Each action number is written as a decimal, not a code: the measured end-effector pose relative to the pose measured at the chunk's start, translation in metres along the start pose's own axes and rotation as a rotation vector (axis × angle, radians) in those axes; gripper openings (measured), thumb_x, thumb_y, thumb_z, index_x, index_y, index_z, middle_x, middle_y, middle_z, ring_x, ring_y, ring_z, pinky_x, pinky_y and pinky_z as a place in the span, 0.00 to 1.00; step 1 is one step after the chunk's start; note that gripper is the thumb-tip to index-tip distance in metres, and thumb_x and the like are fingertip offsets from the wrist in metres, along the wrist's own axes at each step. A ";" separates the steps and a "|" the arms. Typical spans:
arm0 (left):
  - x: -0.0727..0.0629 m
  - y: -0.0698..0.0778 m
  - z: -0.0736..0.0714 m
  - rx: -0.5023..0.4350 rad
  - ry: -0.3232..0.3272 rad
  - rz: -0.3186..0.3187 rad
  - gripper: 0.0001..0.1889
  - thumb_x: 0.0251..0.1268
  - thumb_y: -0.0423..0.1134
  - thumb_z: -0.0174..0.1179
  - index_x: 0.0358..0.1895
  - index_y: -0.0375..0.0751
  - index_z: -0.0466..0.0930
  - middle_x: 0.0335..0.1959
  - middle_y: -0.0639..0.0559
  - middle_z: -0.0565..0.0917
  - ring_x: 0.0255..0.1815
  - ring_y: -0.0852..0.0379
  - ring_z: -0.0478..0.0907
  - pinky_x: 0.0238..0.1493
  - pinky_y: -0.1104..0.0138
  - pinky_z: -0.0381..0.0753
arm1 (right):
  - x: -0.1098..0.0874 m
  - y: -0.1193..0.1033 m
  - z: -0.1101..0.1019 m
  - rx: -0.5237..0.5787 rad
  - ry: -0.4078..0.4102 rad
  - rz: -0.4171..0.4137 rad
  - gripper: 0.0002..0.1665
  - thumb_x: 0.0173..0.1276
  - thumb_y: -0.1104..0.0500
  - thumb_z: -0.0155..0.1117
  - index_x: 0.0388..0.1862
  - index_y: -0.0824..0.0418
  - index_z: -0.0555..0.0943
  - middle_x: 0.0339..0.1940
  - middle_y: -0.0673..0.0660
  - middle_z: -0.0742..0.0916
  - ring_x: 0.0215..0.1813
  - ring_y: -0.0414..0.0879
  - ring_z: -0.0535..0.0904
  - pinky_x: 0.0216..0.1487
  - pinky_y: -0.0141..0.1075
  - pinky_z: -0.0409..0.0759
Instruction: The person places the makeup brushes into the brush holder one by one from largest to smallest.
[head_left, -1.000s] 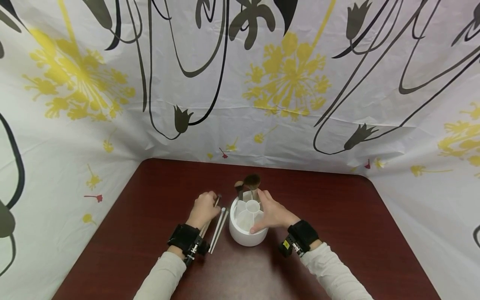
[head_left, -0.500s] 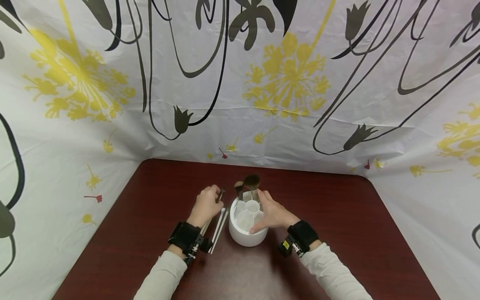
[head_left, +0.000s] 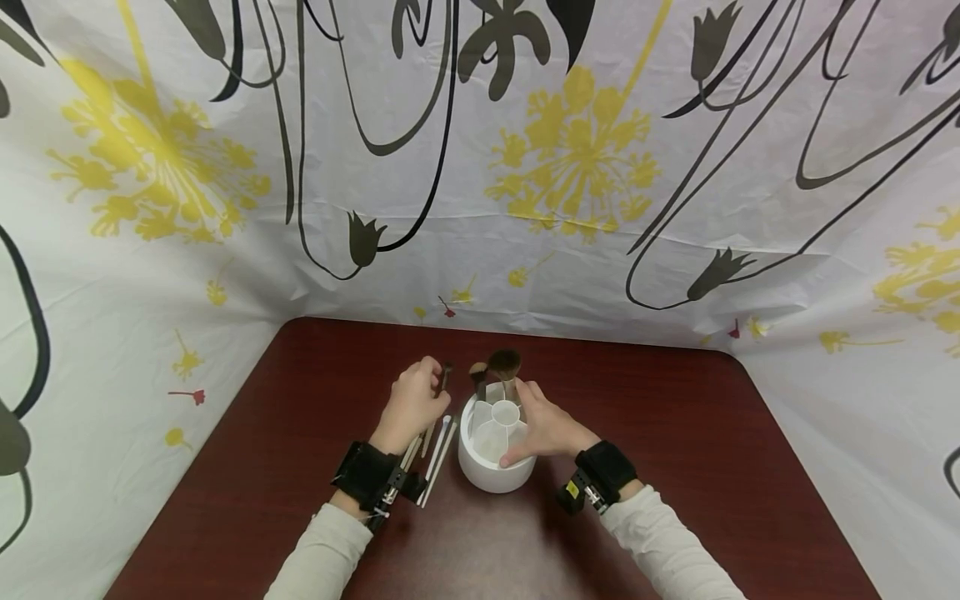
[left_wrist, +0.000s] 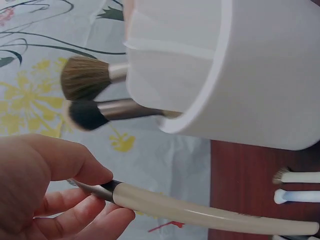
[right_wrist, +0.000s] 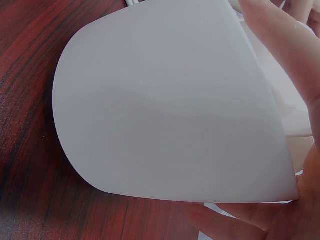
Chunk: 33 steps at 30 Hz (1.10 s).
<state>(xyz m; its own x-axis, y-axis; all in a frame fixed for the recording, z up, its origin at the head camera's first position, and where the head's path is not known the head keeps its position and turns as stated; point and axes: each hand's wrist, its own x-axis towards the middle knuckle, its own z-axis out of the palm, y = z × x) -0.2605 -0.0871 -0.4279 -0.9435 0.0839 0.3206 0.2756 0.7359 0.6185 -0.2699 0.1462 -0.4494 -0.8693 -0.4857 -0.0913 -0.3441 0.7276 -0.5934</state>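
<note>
My left hand point(head_left: 412, 404) pinches a makeup brush point(left_wrist: 200, 207) between thumb and fingers, close to its dark metal collar. The brush's beige handle points down toward the table, and the fingers hide most of its bristles. My right hand point(head_left: 551, 425) holds the white round brush holder point(head_left: 491, 479) at its right side, thumb over the rim and fingers along the outer wall. Dividers split the holder into compartments. Two brushes stand bristles up at its back: a wide fluffy one point(left_wrist: 90, 77) and a smaller dark-tipped one point(left_wrist: 90, 115).
Several slim brushes lie on the dark red table point(head_left: 675, 433), left of the holder, among them a white-handled one point(left_wrist: 300, 196) and one with brownish bristles point(left_wrist: 300, 177). A patterned white cloth point(head_left: 420, 183) hangs behind the table's far edge.
The left hand has risen away from the loose brushes, slightly up and to the right, with the brush lifted and turned more upright. My right hand and the holder stay in place.
</note>
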 end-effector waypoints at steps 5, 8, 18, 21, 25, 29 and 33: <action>0.002 0.005 -0.002 -0.030 0.018 0.010 0.14 0.47 0.30 0.62 0.40 0.34 0.72 0.30 0.47 0.76 0.28 0.55 0.78 0.27 0.66 0.77 | 0.000 0.000 -0.001 -0.004 -0.004 0.005 0.77 0.29 0.41 0.79 0.72 0.63 0.45 0.66 0.62 0.61 0.58 0.52 0.68 0.50 0.45 0.73; 0.003 0.009 -0.005 -0.053 0.037 0.011 0.15 0.47 0.30 0.62 0.40 0.35 0.72 0.30 0.47 0.76 0.28 0.55 0.79 0.27 0.65 0.78 | -0.001 -0.001 -0.001 -0.007 -0.004 0.001 0.76 0.29 0.41 0.79 0.72 0.63 0.45 0.65 0.61 0.62 0.57 0.51 0.69 0.49 0.45 0.73; 0.006 0.024 -0.015 -0.109 0.064 0.002 0.14 0.47 0.31 0.61 0.40 0.38 0.71 0.30 0.48 0.75 0.30 0.53 0.79 0.29 0.65 0.77 | 0.000 0.000 -0.001 -0.006 -0.001 -0.003 0.76 0.28 0.41 0.79 0.71 0.64 0.46 0.65 0.62 0.63 0.56 0.51 0.69 0.49 0.46 0.74; 0.006 0.029 -0.017 -0.127 0.067 0.001 0.15 0.47 0.32 0.62 0.40 0.38 0.71 0.31 0.48 0.75 0.30 0.54 0.78 0.29 0.64 0.77 | 0.000 0.000 -0.001 -0.010 0.000 -0.004 0.76 0.28 0.41 0.79 0.71 0.64 0.46 0.65 0.62 0.62 0.56 0.52 0.69 0.50 0.46 0.73; 0.006 0.034 -0.018 -0.126 0.068 0.006 0.15 0.47 0.32 0.62 0.40 0.38 0.71 0.30 0.49 0.75 0.29 0.56 0.77 0.29 0.65 0.78 | 0.000 -0.001 -0.001 -0.012 -0.003 -0.001 0.76 0.29 0.41 0.79 0.71 0.65 0.46 0.65 0.62 0.62 0.56 0.52 0.69 0.50 0.46 0.73; 0.006 0.036 -0.018 -0.118 0.077 0.012 0.14 0.47 0.33 0.62 0.39 0.39 0.71 0.30 0.50 0.75 0.29 0.57 0.77 0.30 0.65 0.77 | 0.000 -0.001 0.000 -0.011 0.001 0.003 0.76 0.28 0.41 0.80 0.71 0.65 0.46 0.64 0.61 0.63 0.55 0.51 0.70 0.49 0.45 0.74; 0.006 0.038 -0.019 -0.128 0.089 0.020 0.14 0.47 0.34 0.62 0.38 0.40 0.70 0.29 0.51 0.75 0.29 0.58 0.77 0.31 0.65 0.77 | 0.001 0.000 0.000 -0.006 0.006 -0.003 0.76 0.28 0.41 0.80 0.71 0.64 0.46 0.63 0.61 0.64 0.54 0.51 0.70 0.48 0.45 0.74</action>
<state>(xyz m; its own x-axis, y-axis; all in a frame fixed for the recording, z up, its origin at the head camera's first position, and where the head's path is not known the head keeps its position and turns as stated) -0.2526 -0.0708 -0.3886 -0.9192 0.0330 0.3925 0.3204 0.6423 0.6963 -0.2704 0.1460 -0.4499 -0.8704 -0.4849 -0.0852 -0.3487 0.7293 -0.5887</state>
